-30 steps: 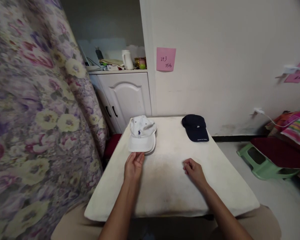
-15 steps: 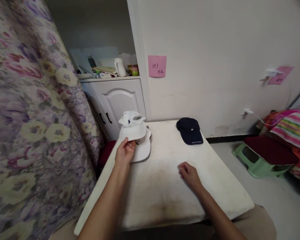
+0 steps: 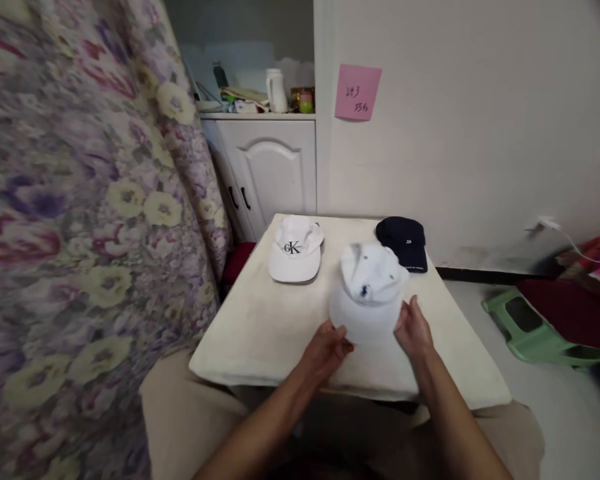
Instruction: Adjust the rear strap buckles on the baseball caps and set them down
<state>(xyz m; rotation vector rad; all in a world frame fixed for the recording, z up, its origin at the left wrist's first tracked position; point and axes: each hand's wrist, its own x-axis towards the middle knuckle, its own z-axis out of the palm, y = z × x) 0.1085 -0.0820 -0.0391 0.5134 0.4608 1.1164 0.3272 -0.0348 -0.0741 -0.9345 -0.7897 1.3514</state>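
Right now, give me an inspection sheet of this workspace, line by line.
Surface: small white table, stained in places.
Job's things: white cap with a small dark logo, held at its brim by both hands; it looks blurred.
Clutter: white cap with black letters lying on the far left of the table; navy cap at the far right, partly behind the held cap.
Grippers: left hand and right hand both grip the held cap's brim.
Cables: white cable running along the wall at right.
Surroundings: floral fabric at left, white cabinet with a jug on top, pink note on the wall, green stool.
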